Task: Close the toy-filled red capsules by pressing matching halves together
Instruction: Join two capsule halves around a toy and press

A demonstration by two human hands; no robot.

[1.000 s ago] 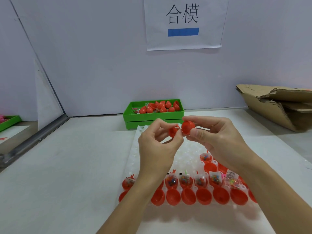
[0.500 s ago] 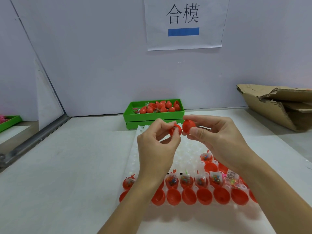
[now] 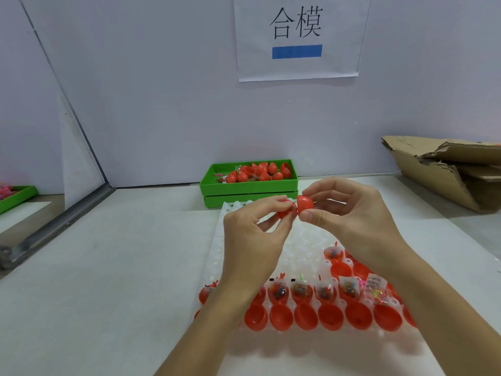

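The left hand [image 3: 254,234] and right hand [image 3: 352,215] each pinch one red capsule half [image 3: 305,204] above the white tray [image 3: 217,256], rims nearly meeting. Closed capsules [image 3: 257,172] fill the green bin [image 3: 249,188] beyond the tray; the filled halves [image 3: 301,291] in the tray remain open.

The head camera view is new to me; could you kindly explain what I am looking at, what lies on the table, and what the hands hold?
There is no machine: a person wears a camera on the head, looking down at their own hands. The left hand pinches one red capsule half; the right hand pinches the other half, held close together. Below, a white tray carries toy-filled halves and a row of empty halves. Behind, a green bin holds more capsules. Torn cardboard lies at right.
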